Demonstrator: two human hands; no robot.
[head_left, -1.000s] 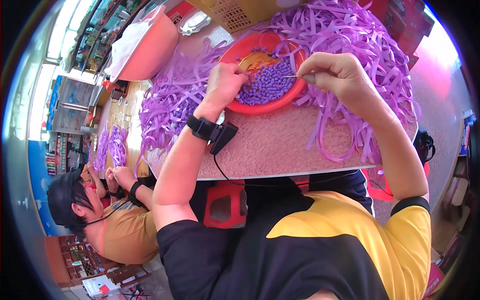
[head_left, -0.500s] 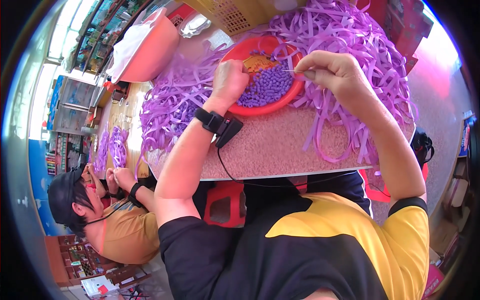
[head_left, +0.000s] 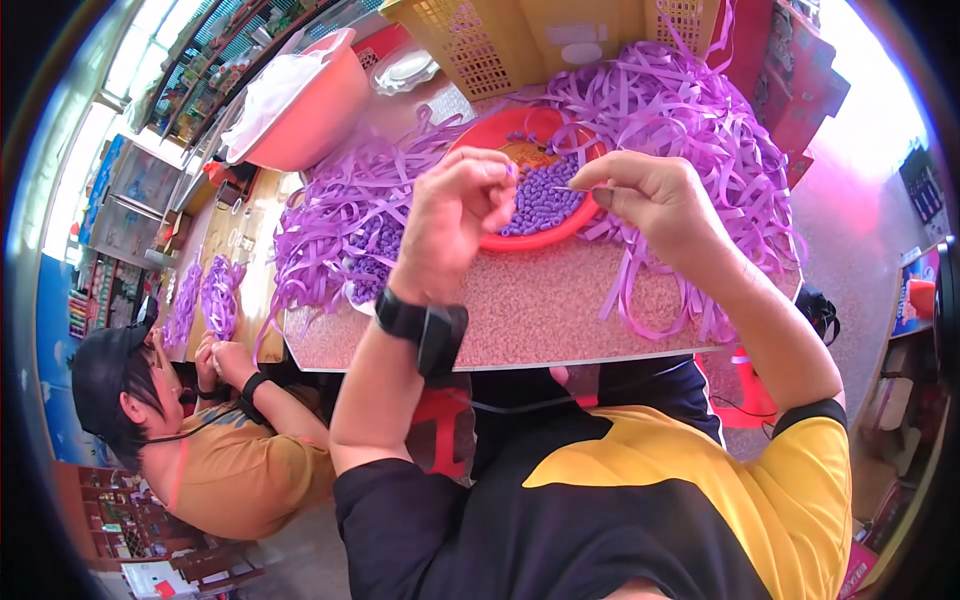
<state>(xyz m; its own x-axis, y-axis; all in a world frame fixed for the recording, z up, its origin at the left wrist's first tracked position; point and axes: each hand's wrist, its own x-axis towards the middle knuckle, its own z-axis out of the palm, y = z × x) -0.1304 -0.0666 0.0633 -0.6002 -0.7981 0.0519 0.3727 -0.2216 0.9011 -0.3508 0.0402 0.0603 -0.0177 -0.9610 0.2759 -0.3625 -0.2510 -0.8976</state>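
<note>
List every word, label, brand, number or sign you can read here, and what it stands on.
None can be read with certainty.
Yellow basket: pale oval patch, no legible text.
Red bowl: yellow design inside, partly covered by purple beads; no legible words.
Pink box, lower right: pale marks, too small and blurred to read.

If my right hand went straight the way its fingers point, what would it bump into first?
Probably your left hand: your right hand points left toward it, over the red bowl. Depth is hard to tell, so it might touch the purple beads instead.
</note>
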